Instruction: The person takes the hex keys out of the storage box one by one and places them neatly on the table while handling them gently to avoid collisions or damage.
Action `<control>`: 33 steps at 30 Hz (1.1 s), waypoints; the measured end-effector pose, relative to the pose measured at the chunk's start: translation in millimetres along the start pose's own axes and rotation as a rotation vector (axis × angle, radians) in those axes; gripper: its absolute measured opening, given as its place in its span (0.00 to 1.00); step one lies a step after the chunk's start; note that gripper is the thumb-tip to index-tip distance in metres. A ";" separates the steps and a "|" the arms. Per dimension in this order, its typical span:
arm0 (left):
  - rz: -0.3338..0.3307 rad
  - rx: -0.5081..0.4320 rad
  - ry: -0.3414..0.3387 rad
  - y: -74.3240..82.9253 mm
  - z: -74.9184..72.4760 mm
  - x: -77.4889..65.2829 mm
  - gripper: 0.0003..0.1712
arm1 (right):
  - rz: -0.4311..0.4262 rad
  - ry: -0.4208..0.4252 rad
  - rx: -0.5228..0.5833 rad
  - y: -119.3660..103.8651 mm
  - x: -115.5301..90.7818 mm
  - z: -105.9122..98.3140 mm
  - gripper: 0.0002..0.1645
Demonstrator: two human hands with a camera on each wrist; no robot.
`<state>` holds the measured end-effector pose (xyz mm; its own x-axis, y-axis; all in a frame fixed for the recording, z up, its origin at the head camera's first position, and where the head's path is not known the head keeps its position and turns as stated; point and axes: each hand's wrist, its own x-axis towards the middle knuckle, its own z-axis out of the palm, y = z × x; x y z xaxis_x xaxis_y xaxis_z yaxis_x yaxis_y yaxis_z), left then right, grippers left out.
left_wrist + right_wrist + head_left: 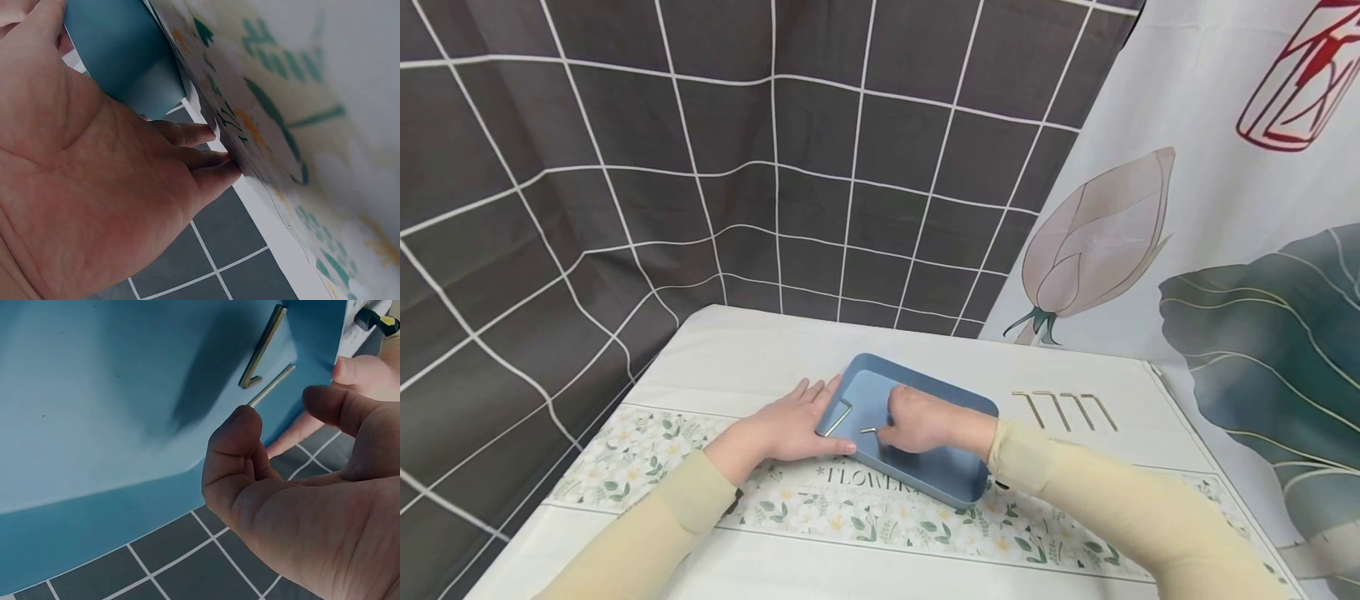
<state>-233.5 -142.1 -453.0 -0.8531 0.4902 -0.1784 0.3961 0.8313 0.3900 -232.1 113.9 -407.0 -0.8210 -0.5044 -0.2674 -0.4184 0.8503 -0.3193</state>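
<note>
My right hand is inside a blue rectangular tray, its fingers bent. In the right wrist view a gap shows between thumb and forefinger, with nothing held there. Two L-shaped hex keys lie in the tray's left end; one hex key shows its whole length, while the fingertips overlap the end of the other hex key. At the tray's left corner rests my left hand, the thumb along the near rim and the other fingers stretched out beside the left wall. Its palm faces the left wrist camera.
Several brass-coloured hex keys lie in a row on the table right of the tray. A white cloth with a printed flower band covers the table. Behind stand a dark gridded curtain and a white flowered curtain.
</note>
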 end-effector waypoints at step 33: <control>0.018 0.011 -0.008 -0.1 -1.2 0.1 0.73 | -0.016 -0.061 -0.089 -19.3 14.9 18.4 0.16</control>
<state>-234.0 -142.4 -451.9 -0.8429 0.5075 -0.1789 0.4152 0.8249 0.3835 -229.1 87.2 -421.6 -0.7900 -0.5239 -0.3184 -0.4665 0.8507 -0.2422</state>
